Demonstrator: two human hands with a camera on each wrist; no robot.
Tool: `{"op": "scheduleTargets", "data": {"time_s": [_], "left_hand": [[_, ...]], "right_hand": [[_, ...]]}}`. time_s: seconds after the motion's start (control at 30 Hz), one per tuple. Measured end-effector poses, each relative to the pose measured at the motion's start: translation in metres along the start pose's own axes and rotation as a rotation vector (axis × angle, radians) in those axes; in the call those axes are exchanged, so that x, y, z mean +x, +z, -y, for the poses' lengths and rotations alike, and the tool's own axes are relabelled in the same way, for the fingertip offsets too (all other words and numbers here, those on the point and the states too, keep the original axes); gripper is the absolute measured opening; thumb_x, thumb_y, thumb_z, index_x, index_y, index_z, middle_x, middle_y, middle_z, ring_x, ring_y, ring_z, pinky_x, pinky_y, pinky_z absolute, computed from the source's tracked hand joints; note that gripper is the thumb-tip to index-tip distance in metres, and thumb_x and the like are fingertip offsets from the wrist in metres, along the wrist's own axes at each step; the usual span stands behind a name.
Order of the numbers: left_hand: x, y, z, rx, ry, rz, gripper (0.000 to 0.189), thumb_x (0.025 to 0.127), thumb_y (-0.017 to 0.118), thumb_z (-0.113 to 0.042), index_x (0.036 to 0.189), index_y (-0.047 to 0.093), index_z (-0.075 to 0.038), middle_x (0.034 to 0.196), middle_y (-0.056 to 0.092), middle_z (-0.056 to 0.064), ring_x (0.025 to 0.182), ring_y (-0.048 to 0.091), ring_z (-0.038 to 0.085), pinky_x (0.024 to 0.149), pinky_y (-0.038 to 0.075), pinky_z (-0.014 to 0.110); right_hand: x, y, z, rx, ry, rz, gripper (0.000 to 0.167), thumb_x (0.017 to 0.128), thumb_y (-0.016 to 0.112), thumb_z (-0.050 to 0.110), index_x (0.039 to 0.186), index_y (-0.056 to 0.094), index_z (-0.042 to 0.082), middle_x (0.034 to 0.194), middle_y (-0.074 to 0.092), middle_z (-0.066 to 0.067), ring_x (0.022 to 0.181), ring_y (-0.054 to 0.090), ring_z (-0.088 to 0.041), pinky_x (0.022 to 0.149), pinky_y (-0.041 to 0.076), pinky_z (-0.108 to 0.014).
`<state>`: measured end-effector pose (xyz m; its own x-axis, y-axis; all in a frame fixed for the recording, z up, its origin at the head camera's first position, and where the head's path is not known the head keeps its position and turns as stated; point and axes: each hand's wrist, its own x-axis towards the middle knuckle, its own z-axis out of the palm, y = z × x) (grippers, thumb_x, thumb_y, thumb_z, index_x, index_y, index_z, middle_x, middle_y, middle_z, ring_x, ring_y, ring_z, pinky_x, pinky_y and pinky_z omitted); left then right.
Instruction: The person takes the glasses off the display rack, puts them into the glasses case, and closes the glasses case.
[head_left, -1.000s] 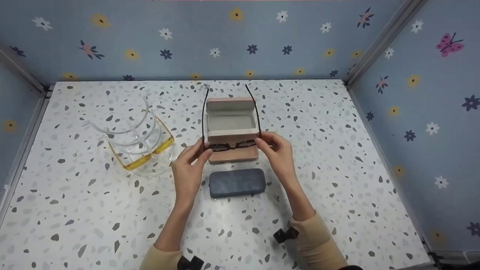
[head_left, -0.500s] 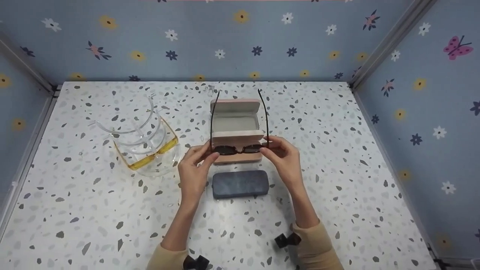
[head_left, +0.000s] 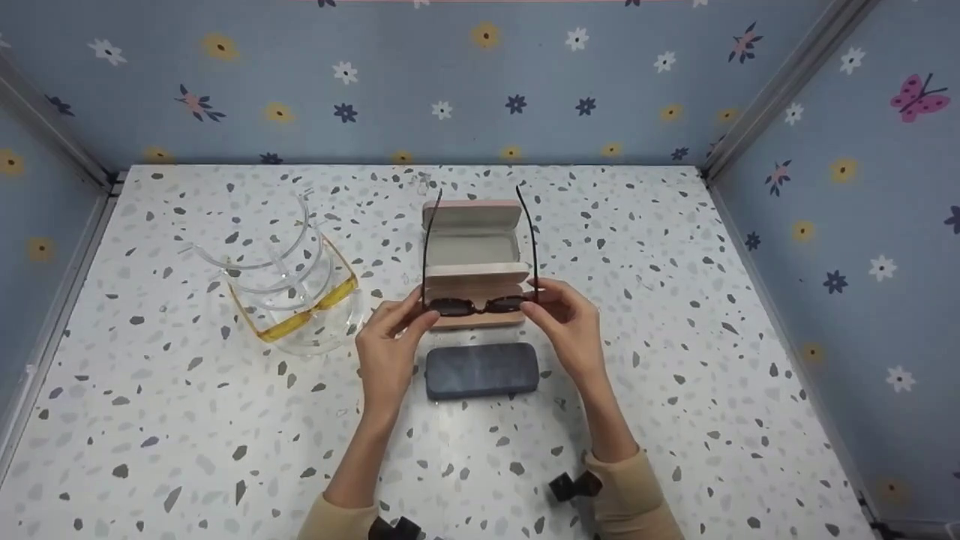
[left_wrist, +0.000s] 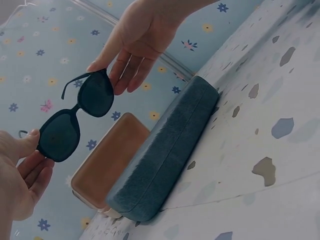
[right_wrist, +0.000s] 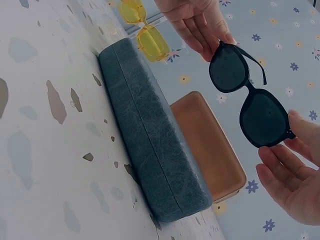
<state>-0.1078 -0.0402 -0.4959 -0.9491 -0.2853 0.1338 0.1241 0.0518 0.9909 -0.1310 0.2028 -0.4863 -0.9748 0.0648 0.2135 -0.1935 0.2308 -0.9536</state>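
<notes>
My left hand (head_left: 390, 352) pinches the left corner of black sunglasses (head_left: 453, 307) between thumb and fingers. At the other corner my right hand (head_left: 571, 326) grips them likewise. The dark lenses stay off the table, with both temples unfolded and pointing away from me. Both wrist views show the sunglasses (left_wrist: 60, 135) (right_wrist: 262, 117) raised beyond a closed blue-grey glasses case (head_left: 481, 370). Below the sunglasses in the head view lies an open peach-coloured case (head_left: 480, 322), partly covered by them. Behind it is an open pink case part (head_left: 471, 247) with a grey lining.
To the left, yellow-lensed glasses (head_left: 289, 324) sit on a clear curved display stand (head_left: 281, 281). The speckled table (head_left: 712, 390) ends at flower-patterned walls (head_left: 420, 75) behind and at both sides.
Both hands and the sunglasses have shifted slightly to the right relative to the cases. The lenses have tilted a little. The head view has also turned slightly; both grips look the same.
</notes>
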Motion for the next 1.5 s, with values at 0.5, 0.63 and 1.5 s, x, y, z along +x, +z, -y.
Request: {"op": "scheduleTargets", "data": {"time_s": [0.5, 0.63, 1.5], "left_hand": [[-0.0006, -0.0033, 0.0021, 0.051, 0.032, 0.006, 0.04, 0.085, 0.084, -0.019, 0.123, 0.075, -0.014, 0.091, 0.067, -0.002, 0.091, 0.068, 0.011, 0.079, 0.052, 0.016], [-0.0007, -0.0025, 0.0017, 0.065, 0.048, 0.006, 0.04, 0.085, 0.084, -0.019, 0.123, 0.075, -0.014, 0.09, 0.067, -0.005, 0.092, 0.069, 0.015, 0.077, 0.051, 0.016], [0.0012, -0.0028, 0.0044, 0.088, 0.113, 0.026, 0.038, 0.085, 0.082, -0.021, 0.122, 0.076, -0.015, 0.089, 0.069, 0.003, 0.075, 0.054, 0.007, 0.065, 0.042, 0.022]], "right_hand": [[-0.0022, 0.0004, 0.001, -0.015, 0.0, 0.011, 0.039, 0.086, 0.084, 0.011, 0.122, 0.071, 0.002, 0.103, 0.076, -0.016, 0.089, 0.072, -0.013, 0.083, 0.06, -0.025], [-0.0021, -0.0003, 0.0029, -0.029, 0.006, 0.002, 0.038, 0.085, 0.084, 0.011, 0.121, 0.072, 0.004, 0.101, 0.076, -0.016, 0.088, 0.072, -0.013, 0.084, 0.06, -0.025], [-0.0029, -0.0009, 0.0048, -0.04, 0.003, -0.009, 0.039, 0.085, 0.085, 0.013, 0.121, 0.072, 0.005, 0.101, 0.075, -0.016, 0.089, 0.072, -0.012, 0.086, 0.059, -0.023]]}}
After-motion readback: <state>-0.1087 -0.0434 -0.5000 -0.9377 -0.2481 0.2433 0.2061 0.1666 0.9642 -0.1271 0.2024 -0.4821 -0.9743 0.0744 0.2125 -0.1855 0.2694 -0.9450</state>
